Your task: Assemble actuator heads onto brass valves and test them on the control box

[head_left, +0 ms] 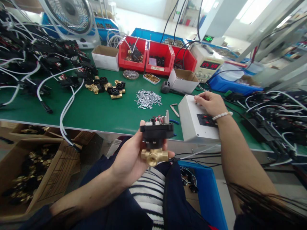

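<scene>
My left hand (130, 158) is closed around a valve assembly (155, 140) with a black plastic top and a brass body, held upright over my lap in front of the table edge. Small terminals and a metal pin stick up from its top. My right hand (209, 102) rests on top of a white box (192, 119) with red and black sockets, its fingers curled at the box's far edge. A pile of small metal clips (148, 99) lies on the green mat (100, 108) beyond the valve.
Several brass and black valves (109, 87) lie left of the clips. Red bins (157, 57), cardboard boxes (183, 81), a fan (72, 16) and a power supply (207, 65) line the back. Wired assemblies cover both sides. A carton of brass parts (28, 172) sits lower left, a blue crate (206, 188) lower right.
</scene>
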Available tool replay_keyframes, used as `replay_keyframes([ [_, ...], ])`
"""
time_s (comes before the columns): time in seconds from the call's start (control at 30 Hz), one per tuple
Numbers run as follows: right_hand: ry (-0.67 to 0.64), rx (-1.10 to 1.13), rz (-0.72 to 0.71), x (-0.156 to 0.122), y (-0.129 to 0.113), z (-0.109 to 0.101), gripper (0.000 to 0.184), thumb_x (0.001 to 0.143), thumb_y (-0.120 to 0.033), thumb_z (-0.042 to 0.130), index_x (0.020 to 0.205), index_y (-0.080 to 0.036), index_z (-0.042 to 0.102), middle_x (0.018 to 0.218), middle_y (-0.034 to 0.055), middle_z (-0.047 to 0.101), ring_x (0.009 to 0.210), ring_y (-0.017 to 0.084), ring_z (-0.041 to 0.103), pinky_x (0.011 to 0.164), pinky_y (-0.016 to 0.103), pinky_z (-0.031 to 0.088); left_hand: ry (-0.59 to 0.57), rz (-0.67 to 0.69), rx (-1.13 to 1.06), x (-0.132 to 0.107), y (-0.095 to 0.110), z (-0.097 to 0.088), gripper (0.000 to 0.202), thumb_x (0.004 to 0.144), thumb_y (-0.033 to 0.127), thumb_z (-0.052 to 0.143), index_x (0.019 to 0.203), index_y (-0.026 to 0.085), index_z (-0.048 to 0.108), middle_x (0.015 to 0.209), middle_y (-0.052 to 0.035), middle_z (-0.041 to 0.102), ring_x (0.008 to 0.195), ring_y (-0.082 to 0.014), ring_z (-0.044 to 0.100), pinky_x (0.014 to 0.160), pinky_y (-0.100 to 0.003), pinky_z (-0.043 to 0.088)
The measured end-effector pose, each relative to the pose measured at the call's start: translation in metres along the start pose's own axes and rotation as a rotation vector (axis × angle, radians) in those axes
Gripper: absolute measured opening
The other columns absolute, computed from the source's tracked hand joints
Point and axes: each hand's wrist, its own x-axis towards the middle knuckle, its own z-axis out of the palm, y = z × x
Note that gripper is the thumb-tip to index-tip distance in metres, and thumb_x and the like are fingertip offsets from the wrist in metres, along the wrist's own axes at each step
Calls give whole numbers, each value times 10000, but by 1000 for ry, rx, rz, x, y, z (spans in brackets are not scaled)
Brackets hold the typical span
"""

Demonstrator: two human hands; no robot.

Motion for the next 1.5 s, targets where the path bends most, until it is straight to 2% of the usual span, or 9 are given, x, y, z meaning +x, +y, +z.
replay_keyframes([
  [0.13, -16, -8, -5, 0, -4, -1, 135, 752, -314, 706, 721, -187, 673, 704, 34, 690, 658, 191, 612, 703, 348, 495, -245, -124, -187, -2, 1, -3, 229, 895, 197, 543, 890, 37, 708, 643, -33, 567, 549, -95, 585, 551, -199, 549],
  [0.27, -55, -48, 9, -2, -10, -3, 115, 719, -283, 745, 709, -191, 678, 717, 34, 688, 676, 178, 568, 689, 317, 455, -361, -165, -223, -4, 1, -4, 205, 779, 226, 751, 883, 50, 725, 619, -16, 567, 543, -89, 581, 581, -205, 569],
  [0.5, -51, -63, 27, 3, -11, -2, 83, 768, -219, 696, 705, -190, 651, 698, 43, 684, 681, 173, 543, 697, 308, 422, -368, -193, -189, -5, 3, -2, 175, 822, 276, 737, 811, 102, 719, 557, 10, 489, 476, -70, 477, 541, -191, 533],
  [0.77, -19, -67, 66, 0, -15, -4, 104, 787, -262, 658, 706, -197, 658, 707, 41, 693, 617, 173, 524, 693, 326, 420, -380, -161, -230, -1, 1, -7, 238, 824, 302, 709, 846, 65, 699, 612, -13, 551, 530, -84, 551, 565, -197, 537],
  [0.87, -9, -52, 74, 0, -19, -5, 116, 770, -284, 642, 683, -207, 646, 673, 43, 679, 597, 185, 531, 666, 336, 415, -327, -139, -176, 4, -1, -9, 399, 912, 447, 593, 911, 66, 715, 703, -67, 641, 605, -132, 635, 622, -261, 567],
  [1.0, 6, -47, 70, 2, -22, -6, 123, 729, -311, 635, 636, -231, 630, 592, 41, 648, 575, 213, 536, 623, 351, 409, -93, -83, -49, 10, -5, -8, 598, 1024, 524, 329, 1005, 65, 712, 931, -160, 720, 796, -218, 710, 773, -378, 572],
  [1.13, 14, -41, 61, 3, -20, -7, 147, 716, -356, 654, 632, -239, 626, 556, 38, 632, 546, 218, 529, 586, 351, 403, -2, 111, 146, 11, -10, -7, 342, 946, 386, 617, 1134, 102, 646, 1036, -146, 732, 917, -234, 722, 834, -344, 541],
  [1.27, 14, -8, 26, 2, -16, -6, 190, 757, -385, 665, 660, -226, 633, 573, 40, 640, 545, 195, 519, 590, 338, 412, -9, 281, 309, 6, -11, -10, 596, 816, 271, 794, 1338, 187, 518, 1137, -102, 735, 1048, -213, 702, 941, -313, 505],
  [1.5, -16, -24, 40, -2, -11, -4, 197, 789, -380, 605, 681, -219, 637, 679, 25, 679, 580, 166, 521, 622, 305, 428, 40, 284, 516, 0, -8, -11, 547, 790, 332, 817, 1267, 181, 597, 1249, -109, 697, 1114, -236, 677, 964, -326, 519],
])
